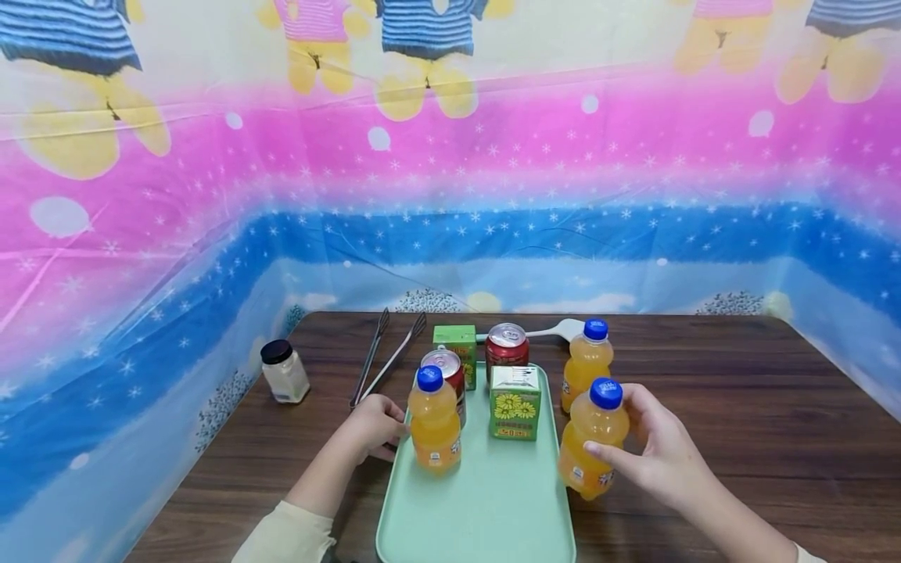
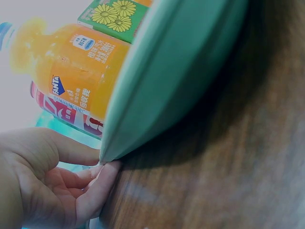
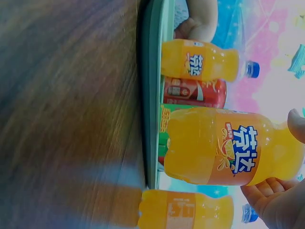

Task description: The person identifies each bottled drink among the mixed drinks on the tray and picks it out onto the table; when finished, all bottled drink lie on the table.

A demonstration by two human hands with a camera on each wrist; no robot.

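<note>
My right hand (image 1: 662, 450) grips an orange soda bottle (image 1: 594, 442) with a blue cap, holding it off the table beside the tray's right edge. In the right wrist view the bottle's base hangs above the tabletop. With thumb and fingers, my left hand (image 2: 62, 176) pinches the rim of the light green tray (image 1: 486, 508). A second orange soda bottle (image 1: 435, 426) stands on the tray near that hand. Behind it is a red can (image 1: 450, 367), partly hidden. A green drink carton (image 1: 515, 410) with yellow flowers also stands on the tray.
Another red can (image 1: 507, 340) and green carton (image 1: 456, 340) stand at the tray's far end. A third orange bottle (image 1: 587, 360) is on the table right of the tray. Metal tongs (image 1: 387, 363), a black-lidded jar (image 1: 285, 375) and a white utensil (image 1: 563, 330) lie around it.
</note>
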